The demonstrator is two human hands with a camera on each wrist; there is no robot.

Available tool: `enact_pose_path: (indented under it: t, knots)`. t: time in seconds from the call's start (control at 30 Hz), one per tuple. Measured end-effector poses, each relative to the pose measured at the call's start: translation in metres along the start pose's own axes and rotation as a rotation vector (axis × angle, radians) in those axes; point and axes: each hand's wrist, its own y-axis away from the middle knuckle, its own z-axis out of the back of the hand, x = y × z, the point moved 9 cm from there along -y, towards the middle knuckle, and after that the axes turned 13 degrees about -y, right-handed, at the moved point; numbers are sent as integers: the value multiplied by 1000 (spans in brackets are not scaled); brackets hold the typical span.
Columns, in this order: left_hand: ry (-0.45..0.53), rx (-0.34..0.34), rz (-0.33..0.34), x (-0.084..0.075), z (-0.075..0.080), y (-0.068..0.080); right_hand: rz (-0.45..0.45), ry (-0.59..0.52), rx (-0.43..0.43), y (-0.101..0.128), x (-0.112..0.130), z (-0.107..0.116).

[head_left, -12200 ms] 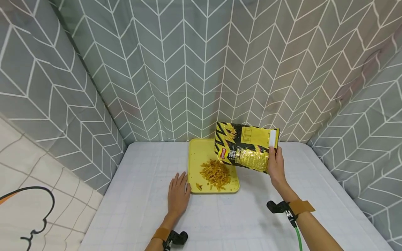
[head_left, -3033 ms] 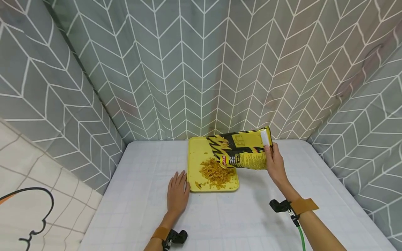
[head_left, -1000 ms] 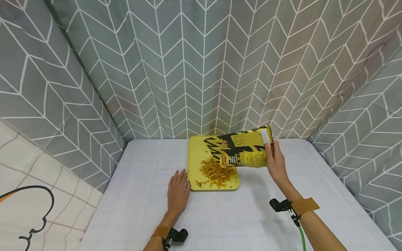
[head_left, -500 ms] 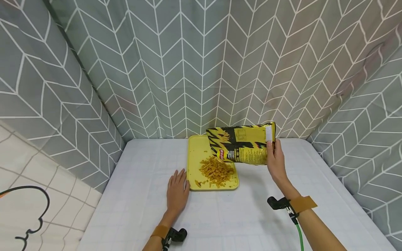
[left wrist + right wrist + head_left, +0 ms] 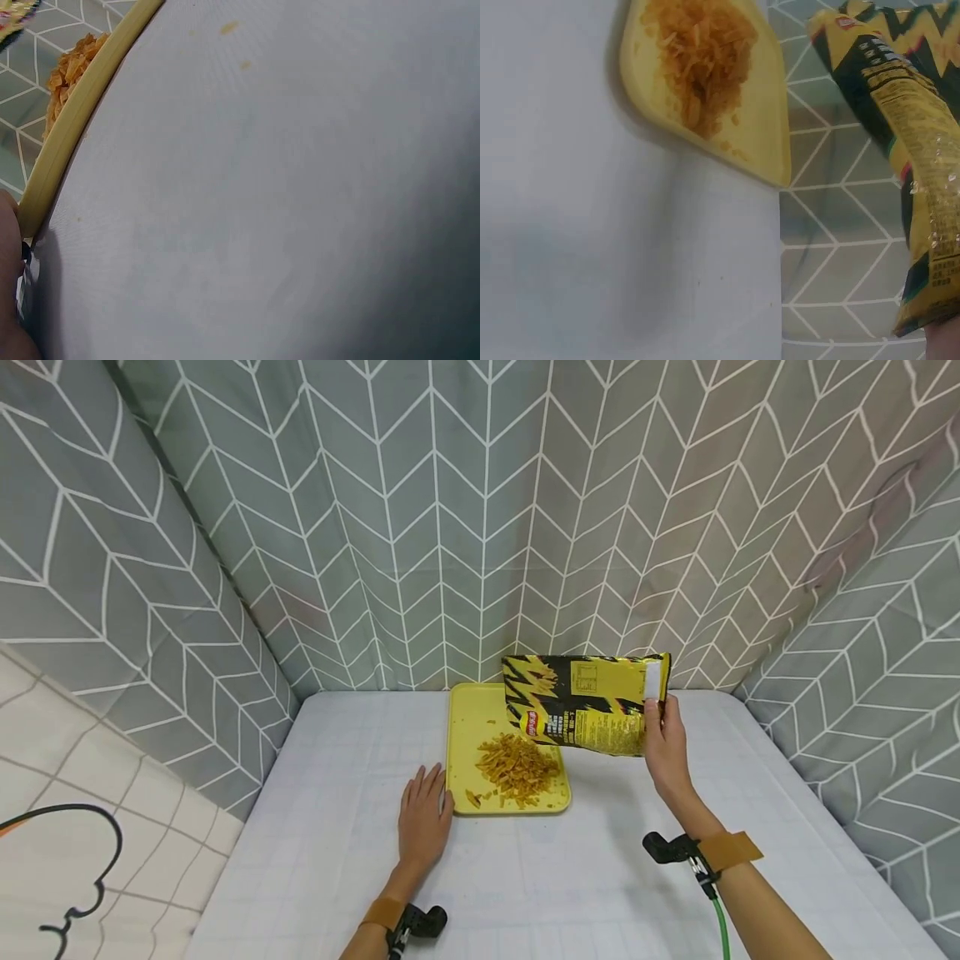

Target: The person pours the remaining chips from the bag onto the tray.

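My right hand (image 5: 664, 747) grips the lower right end of a yellow and black snack bag (image 5: 585, 703), thumb on the printed face. The bag is held sideways over the right back part of a yellow tray (image 5: 467, 710). A heap of golden chip sticks (image 5: 517, 768) lies on the tray's front half, with small crumbs around it. My left hand (image 5: 425, 818) lies palm down on the table, its straight fingers against the tray's left edge. In the right wrist view the bag (image 5: 922, 142) hangs apart from the tray (image 5: 769, 142); its opening is not clearly visible.
A white cloth covers the table (image 5: 337, 860). Behind it and at the sides hang grey curtains (image 5: 480, 527) with white zigzag lines. A green cable (image 5: 720, 927) runs from the right wrist camera (image 5: 667, 849). A few crumbs (image 5: 229, 28) lie on the cloth.
Over the last second the bag has risen, levelled out and shifted right with my right hand, uncovering more of the heap. My left hand has stayed at the tray's edge.
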Motion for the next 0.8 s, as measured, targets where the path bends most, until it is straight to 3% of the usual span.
enact_pose_path:
  t: [0.13, 0.2, 0.37, 0.57, 0.8]
  knots:
    - [-2, 0, 0, 0, -1, 0, -133, -190, -19, 1, -8, 1]
    - [2, -3, -1, 0, 0, 0, -130, -120, -8, 0, -8, 0]
    - [1, -1, 2, 0, -1, 0, -4, 231, -8, -3, -2, 1]
    - [-1, 8, 16, 2, -3, -1, -54, 147, -51, -4, -2, 7]
    - [-4, -6, 7, 1, -3, -1, 63, 215, 10, -3, 1, 1]
